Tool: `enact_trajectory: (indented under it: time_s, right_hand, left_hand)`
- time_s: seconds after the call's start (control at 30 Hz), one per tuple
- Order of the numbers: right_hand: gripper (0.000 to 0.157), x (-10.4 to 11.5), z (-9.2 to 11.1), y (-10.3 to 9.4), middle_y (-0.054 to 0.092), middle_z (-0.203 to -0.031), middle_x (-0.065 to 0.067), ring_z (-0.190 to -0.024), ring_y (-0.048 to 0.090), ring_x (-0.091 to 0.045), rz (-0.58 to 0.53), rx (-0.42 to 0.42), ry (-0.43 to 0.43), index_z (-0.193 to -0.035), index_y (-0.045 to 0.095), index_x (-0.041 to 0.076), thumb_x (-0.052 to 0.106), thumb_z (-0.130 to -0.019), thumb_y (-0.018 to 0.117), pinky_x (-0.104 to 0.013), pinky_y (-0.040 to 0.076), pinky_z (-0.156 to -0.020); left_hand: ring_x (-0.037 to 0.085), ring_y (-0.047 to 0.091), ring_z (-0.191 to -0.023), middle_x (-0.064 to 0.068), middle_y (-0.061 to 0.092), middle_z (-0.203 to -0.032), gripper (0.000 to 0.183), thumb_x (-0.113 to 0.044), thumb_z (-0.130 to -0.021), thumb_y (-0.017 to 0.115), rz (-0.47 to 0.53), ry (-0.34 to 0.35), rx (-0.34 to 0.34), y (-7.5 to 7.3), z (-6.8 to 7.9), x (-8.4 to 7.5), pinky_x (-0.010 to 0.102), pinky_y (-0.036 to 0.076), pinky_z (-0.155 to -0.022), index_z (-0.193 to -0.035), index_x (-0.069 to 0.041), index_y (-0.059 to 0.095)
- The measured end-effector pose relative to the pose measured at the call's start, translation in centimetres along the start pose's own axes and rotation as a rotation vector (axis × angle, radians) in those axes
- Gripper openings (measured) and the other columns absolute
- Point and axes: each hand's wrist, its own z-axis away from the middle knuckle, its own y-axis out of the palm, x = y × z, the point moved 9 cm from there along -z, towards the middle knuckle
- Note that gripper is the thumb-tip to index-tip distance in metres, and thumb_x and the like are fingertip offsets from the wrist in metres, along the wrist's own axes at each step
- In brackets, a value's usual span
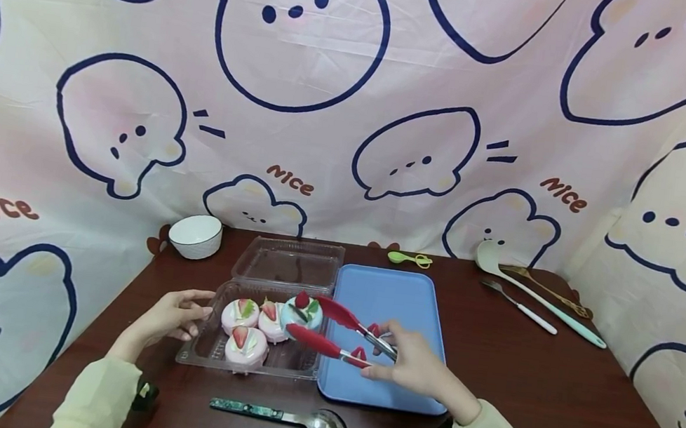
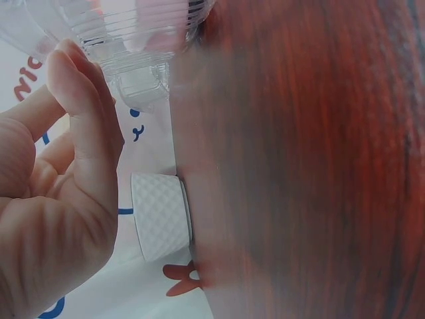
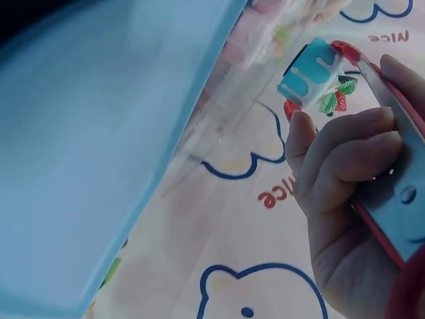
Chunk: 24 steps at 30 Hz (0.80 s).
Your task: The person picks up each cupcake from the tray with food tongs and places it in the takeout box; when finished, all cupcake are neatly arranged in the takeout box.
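My right hand [image 1: 418,364] grips red-tipped metal tongs [image 1: 328,345]. A blue-iced toy cake [image 1: 301,314] with a red berry and green leaves is between the tong tips, over the right side of a clear plastic box [image 1: 258,367]. In the right wrist view, that cake [image 3: 312,70] is tilted and raised above the box. Several pink cakes [image 1: 246,348] topped with strawberry pieces sit in the box. My left hand [image 1: 174,315] is at the box's left wall, fingertips against its edge. Seen from the left wrist, its fingers [image 2: 73,86] are loosely bent.
A blue tray [image 1: 393,297] lies right of the box, beneath the right hand. A spoon [image 1: 325,426] lies in front. Behind are a white bowl [image 1: 195,238] and a small green utensil [image 1: 401,257]. A ladle [image 1: 537,296] and fork [image 1: 519,307] lie at the right.
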Motion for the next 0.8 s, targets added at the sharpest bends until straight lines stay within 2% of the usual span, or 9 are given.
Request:
enact_trajectory:
  time_s: [0.17, 0.47, 0.57, 0.7, 0.8]
  right_hand:
    - [0.055, 0.3, 0.3, 1.4, 0.067, -0.091, -0.006, -0.046, 0.039, -0.003, -0.008, 0.065, -0.01, -0.106, 0.051, 0.006, 0.041, -0.071, 0.074, -0.022, 0.037, -0.048]
    - [0.054, 0.6, 0.4, 2.1, 0.066, -0.097, -0.01, -0.065, 0.056, -0.008, -0.011, 0.104, -0.004, -0.107, 0.051, 0.008, 0.041, -0.072, 0.074, -0.022, 0.04, -0.051]
    - [0.057, 1.0, 0.4, 2.0, 0.067, -0.089, -0.005, -0.063, 0.055, -0.007, 0.028, 0.124, -0.01, -0.109, 0.051, 0.008, 0.045, -0.072, 0.073, -0.023, 0.041, -0.053]
    - [0.059, 1.8, 0.0, 1.9, 0.063, -0.078, 0.002, -0.049, 0.046, -0.002, 0.093, 0.16, -0.025, -0.111, 0.051, 0.007, 0.046, -0.072, 0.072, -0.023, 0.042, -0.053]
    - [0.061, 2.4, -0.4, 1.6, 0.061, -0.074, 0.003, -0.05, 0.046, -0.002, 0.144, 0.179, -0.029, -0.112, 0.051, 0.005, 0.046, -0.071, 0.072, -0.022, 0.042, -0.052]
  left_hand:
    - [0.016, 0.055, -0.056, 0.013, 0.057, -0.089, 0.057, -0.022, -0.089, 0.059, 0.0, 0.002, 0.001, 0.0, 0.0, 0.0, 0.029, 0.05, -0.052, -0.135, 0.003, 0.035]
    - [0.016, 0.055, -0.057, 0.013, 0.058, -0.089, 0.056, -0.02, -0.089, 0.059, 0.001, 0.01, -0.003, 0.0, 0.0, 0.1, 0.03, 0.05, -0.051, -0.135, 0.002, 0.036]
    - [0.016, 0.055, -0.057, 0.013, 0.058, -0.089, 0.056, -0.02, -0.089, 0.058, 0.003, 0.011, 0.0, 0.0, 0.0, 0.1, 0.029, 0.05, -0.051, -0.135, 0.003, 0.035]
    - [0.016, 0.055, -0.056, 0.013, 0.058, -0.089, 0.056, -0.02, -0.089, 0.058, 0.004, 0.016, 0.005, 0.0, -0.1, 0.0, 0.029, 0.05, -0.051, -0.135, 0.003, 0.035]
    - [0.016, 0.055, -0.057, 0.012, 0.058, -0.088, 0.056, -0.02, -0.089, 0.058, -0.001, 0.02, 0.003, 0.0, -0.1, 0.0, 0.029, 0.05, -0.051, -0.135, 0.003, 0.035]
